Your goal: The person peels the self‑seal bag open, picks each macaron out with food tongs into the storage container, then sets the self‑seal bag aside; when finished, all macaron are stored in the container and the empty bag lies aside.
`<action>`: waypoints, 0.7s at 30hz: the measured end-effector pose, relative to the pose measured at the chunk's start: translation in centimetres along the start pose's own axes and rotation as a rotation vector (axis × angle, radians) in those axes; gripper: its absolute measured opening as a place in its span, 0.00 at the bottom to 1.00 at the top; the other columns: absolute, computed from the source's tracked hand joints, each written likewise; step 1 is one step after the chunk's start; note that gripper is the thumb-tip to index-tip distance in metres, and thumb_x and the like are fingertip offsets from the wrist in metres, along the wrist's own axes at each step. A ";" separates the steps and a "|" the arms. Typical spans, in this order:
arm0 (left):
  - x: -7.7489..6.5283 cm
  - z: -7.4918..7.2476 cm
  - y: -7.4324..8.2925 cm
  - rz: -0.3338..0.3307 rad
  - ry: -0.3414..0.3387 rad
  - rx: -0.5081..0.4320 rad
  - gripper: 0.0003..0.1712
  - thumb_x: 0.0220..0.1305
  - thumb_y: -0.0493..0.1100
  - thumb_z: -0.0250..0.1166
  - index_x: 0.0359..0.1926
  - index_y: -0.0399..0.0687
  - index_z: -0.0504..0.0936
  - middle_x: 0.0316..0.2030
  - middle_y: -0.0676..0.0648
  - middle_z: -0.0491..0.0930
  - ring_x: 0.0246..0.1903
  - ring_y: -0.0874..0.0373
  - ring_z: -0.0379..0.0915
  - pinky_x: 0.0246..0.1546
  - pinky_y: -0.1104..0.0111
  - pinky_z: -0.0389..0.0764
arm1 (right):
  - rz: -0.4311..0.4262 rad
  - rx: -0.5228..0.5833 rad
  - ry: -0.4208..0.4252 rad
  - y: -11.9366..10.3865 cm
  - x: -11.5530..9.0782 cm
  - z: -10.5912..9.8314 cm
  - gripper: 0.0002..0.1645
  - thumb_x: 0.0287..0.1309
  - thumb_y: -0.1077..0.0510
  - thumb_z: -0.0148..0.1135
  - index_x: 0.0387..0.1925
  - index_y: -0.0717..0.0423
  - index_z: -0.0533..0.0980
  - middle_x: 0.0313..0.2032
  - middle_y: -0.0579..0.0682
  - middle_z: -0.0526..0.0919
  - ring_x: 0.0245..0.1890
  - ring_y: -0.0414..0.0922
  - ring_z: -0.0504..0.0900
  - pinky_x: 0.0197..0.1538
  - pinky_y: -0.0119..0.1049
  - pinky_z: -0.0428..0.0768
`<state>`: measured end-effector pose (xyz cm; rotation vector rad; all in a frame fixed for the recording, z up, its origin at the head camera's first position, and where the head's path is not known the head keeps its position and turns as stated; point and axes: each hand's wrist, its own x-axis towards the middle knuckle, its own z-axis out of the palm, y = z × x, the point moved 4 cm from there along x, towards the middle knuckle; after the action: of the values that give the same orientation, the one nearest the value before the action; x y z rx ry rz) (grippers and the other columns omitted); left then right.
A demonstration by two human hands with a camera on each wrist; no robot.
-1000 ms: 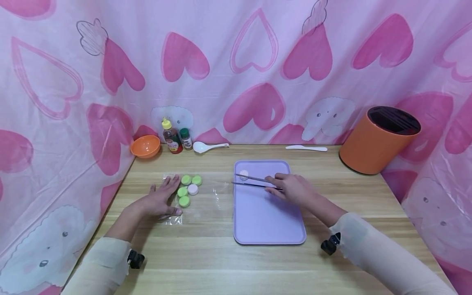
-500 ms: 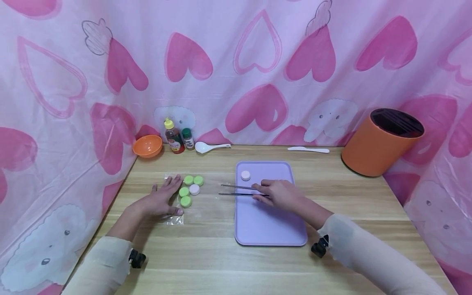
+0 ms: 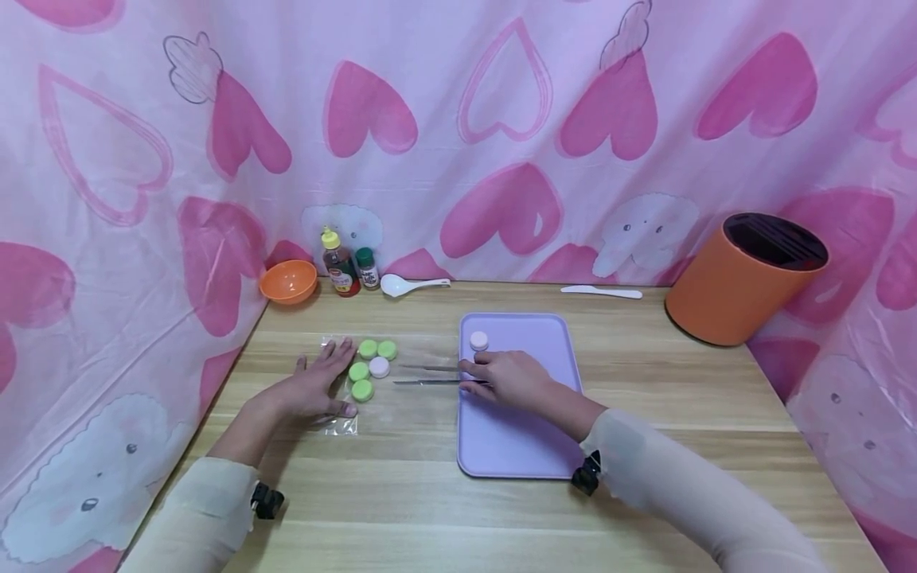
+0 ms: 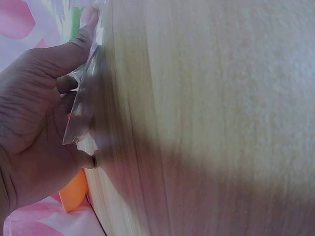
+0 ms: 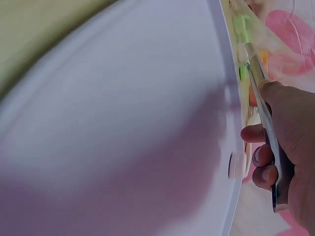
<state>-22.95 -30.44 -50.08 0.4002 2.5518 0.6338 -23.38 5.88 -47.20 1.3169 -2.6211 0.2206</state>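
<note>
Fingers spread, my left hand [image 3: 311, 387] presses on the left end of a clear plastic bag [image 3: 340, 426] on the table. Several small round green discs [image 3: 362, 390], macaron-like, lie in the bag area beside its fingertips, with one pale pink disc [image 3: 379, 367] among them. My right hand [image 3: 510, 383] grips long metal tongs [image 5: 266, 115] above the lilac tray [image 3: 501, 450]. The two tong arms stand apart, holding nothing, and their tips point left over the bag toward the discs. Another pale pink disc [image 3: 478, 341] sits in the tray's far left corner.
Along the back stand an orange bowl [image 3: 289, 282], a yellow-capped bottle [image 3: 341, 267], a green-capped jar [image 3: 368, 269], a white spoon [image 3: 411, 285] and a white knife [image 3: 602, 292]. An orange knife block [image 3: 738, 282] is at the back right. Heart-patterned curtains [image 3: 494, 211] border the table.
The tongs let go of the pink disc in the tray's corner. My right hand has moved left with them, from over that disc to over the bag. My left hand stays put.
</note>
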 end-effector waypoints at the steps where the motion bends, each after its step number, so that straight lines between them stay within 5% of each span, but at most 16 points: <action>1: 0.0 0.0 0.0 0.002 0.001 0.002 0.73 0.63 0.62 0.80 0.91 0.42 0.41 0.91 0.36 0.33 0.88 0.28 0.20 0.77 0.20 0.22 | 0.005 0.001 -0.002 -0.1 0.3 0.1 0.19 0.77 0.40 0.68 0.58 0.44 0.88 0.35 0.43 0.83 0.23 0.41 0.79 0.26 0.40 0.82; 8: 0.0 0.0 0.0 -0.006 -0.004 -0.009 0.74 0.63 0.62 0.80 0.91 0.44 0.41 0.91 0.36 0.32 0.88 0.28 0.18 0.77 0.21 0.21 | 0.019 0.041 0.019 -0.7 1.9 0.8 0.19 0.77 0.40 0.67 0.56 0.45 0.88 0.38 0.44 0.85 0.25 0.43 0.84 0.27 0.45 0.84; 21: 0.3 0.1 -0.4 -0.016 -0.015 0.005 0.74 0.63 0.63 0.80 0.91 0.44 0.40 0.91 0.37 0.32 0.88 0.29 0.18 0.77 0.20 0.21 | 0.041 0.020 -0.020 -0.9 3.2 1.6 0.18 0.79 0.39 0.65 0.53 0.46 0.85 0.35 0.44 0.82 0.25 0.40 0.78 0.24 0.39 0.79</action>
<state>-23.19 -30.62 -50.43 0.3850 2.5409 0.6163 -24.74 2.50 -47.94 1.2788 -2.6711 0.2411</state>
